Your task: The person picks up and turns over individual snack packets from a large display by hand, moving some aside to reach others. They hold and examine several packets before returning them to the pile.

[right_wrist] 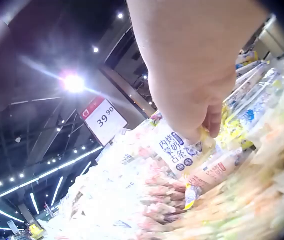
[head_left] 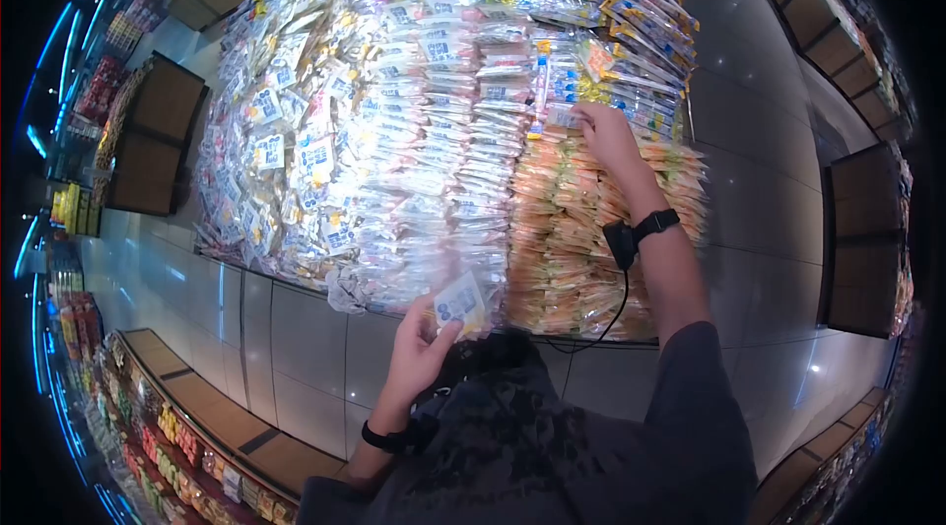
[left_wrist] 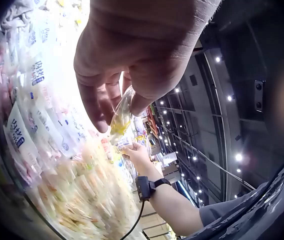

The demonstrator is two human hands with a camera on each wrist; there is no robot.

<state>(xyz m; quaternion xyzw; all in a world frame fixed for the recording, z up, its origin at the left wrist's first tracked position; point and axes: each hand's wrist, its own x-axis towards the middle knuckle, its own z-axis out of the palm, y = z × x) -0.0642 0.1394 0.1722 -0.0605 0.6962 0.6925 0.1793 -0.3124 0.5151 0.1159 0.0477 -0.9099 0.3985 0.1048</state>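
My left hand (head_left: 419,348) is over the near edge of the display, its thumb and fingers pinching a small white snack packet (head_left: 461,303) with blue print. In the left wrist view that packet (left_wrist: 121,117) shows a clear, yellowish part between thumb and fingers. Farther out, my right hand (head_left: 606,136) reaches over the pile and pinches another white packet (right_wrist: 174,150) with dark blue lettering. This one overlaps the border between orange-toned packets (head_left: 572,259) and blue-and-yellow packets (head_left: 631,82). The right fingertips are partly hidden behind the hand in the right wrist view.
Rows of white packets (head_left: 424,151) fill the middle of the display, with loose ones (head_left: 281,151) at the left. A price sign (right_wrist: 104,120) stands above the pile. Shelving units (head_left: 158,136) line the tiled floor (head_left: 759,190). A cable (head_left: 621,303) hangs from the right wrist camera.
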